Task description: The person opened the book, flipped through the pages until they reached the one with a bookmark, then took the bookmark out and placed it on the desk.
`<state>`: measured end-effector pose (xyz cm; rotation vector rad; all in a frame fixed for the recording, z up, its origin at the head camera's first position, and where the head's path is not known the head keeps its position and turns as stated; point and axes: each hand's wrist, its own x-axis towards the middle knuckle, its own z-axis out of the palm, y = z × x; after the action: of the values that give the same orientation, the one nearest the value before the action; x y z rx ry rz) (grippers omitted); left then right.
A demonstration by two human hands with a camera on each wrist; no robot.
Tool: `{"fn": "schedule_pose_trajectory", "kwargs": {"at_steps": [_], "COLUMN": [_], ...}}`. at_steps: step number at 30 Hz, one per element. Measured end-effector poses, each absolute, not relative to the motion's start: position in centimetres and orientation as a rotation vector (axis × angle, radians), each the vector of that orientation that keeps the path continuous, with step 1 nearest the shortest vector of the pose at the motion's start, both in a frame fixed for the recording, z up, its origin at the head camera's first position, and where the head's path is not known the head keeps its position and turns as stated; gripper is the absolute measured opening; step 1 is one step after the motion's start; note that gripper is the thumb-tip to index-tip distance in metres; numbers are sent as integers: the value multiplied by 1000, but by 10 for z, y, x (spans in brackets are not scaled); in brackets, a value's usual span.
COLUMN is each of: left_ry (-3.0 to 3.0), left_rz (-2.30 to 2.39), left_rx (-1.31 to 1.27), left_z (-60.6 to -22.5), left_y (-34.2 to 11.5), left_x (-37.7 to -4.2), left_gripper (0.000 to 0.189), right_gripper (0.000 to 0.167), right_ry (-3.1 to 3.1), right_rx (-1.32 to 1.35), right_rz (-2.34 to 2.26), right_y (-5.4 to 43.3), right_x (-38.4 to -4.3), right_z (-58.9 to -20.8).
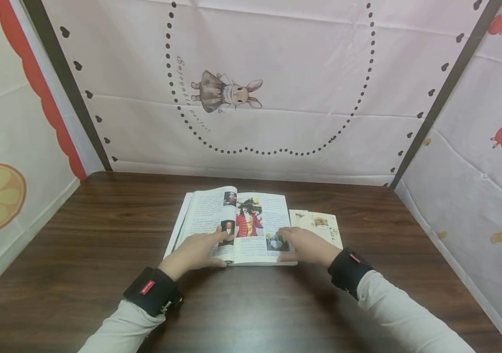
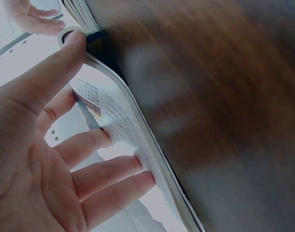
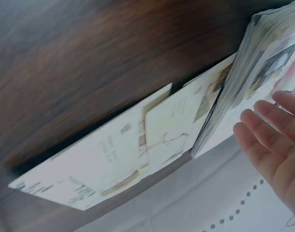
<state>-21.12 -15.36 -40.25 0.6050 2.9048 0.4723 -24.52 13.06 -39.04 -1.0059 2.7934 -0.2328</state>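
Observation:
An open book (image 1: 255,252) with printed text and colour photos lies on the table, its left pages bulging up near the spine. My left hand (image 1: 195,251) rests across the lower left page, fingers spread. In the left wrist view the thumb (image 2: 72,46) is at the rounded bottom edge of the pages and the other fingertips touch the printed page. Over the lower right page is my right hand (image 1: 308,246), its fingers extended and loosely apart, holding nothing. Cream cards (image 3: 104,154) with small drawings lie right beside the book, partly behind this hand in the head view.
The dark wood table (image 1: 251,309) extends to both sides and toward me. A pale cloth wall (image 1: 277,122) with a rabbit print rises behind it. Printed cloth panels (image 1: 463,171) close in the left and right sides.

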Motion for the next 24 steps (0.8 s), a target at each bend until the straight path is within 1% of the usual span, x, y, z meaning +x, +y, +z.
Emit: {"fn": "schedule_pose_trajectory", "kwargs": {"at_steps": [2,6,11,14,17,24], "left_ry": [2910,2925,2949,2963,2968,2991], "left_rz": [472,482,498,505,511,456], "left_rx": [613,638,635,586,534,468], "left_z": [-401,-401,-403,-403,-403,-406], "left_y": [-154,-155,-150,-143,-136,-126], "left_x": [-210,-209,-209,-210,-209,-208], "left_gripper": [68,65,72,78,80,89], "right_gripper": [67,64,56,47,40,50], "right_ry": [2783,2781,2751,2731,2727,2726], "right_rx": [-986,-1008,-1044,-1059,-1047,-1030], "right_rz": [-203,-113,-126,-161,-176,-112], "right_y": [127,122,123,126,127,126], "right_x": [-244,-242,-249,-253,-253,-252], "right_z": [-392,-394,-392,-391,-390,-391]}}
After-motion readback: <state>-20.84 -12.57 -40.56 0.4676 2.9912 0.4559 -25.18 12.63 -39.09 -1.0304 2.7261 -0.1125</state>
